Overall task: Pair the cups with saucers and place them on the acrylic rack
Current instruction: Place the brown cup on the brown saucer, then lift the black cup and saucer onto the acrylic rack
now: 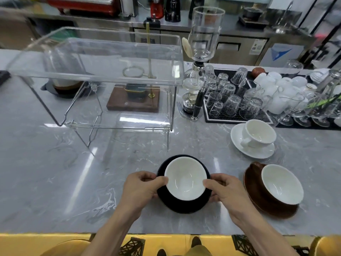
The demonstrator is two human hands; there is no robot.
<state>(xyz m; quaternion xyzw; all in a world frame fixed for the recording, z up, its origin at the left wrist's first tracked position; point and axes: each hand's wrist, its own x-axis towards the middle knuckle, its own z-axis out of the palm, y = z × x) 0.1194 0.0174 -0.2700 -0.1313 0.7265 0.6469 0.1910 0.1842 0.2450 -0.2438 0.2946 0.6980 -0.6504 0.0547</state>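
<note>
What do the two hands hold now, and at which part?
Both hold the black cup and saucer set: left hand at its left edge, right hand at its right edge, thumbs on the cup's rim.

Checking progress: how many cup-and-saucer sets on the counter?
3. Black set held between left hand and right hand; brown set to its right; white set behind that. None on the rack. Other white cups by the glasses lack visible saucers.

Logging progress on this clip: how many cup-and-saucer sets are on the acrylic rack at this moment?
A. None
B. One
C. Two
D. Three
A. The acrylic rack holds no cups; the black set is gripped by the left hand and right hand, while the brown set and white set sit on the counter.
</note>
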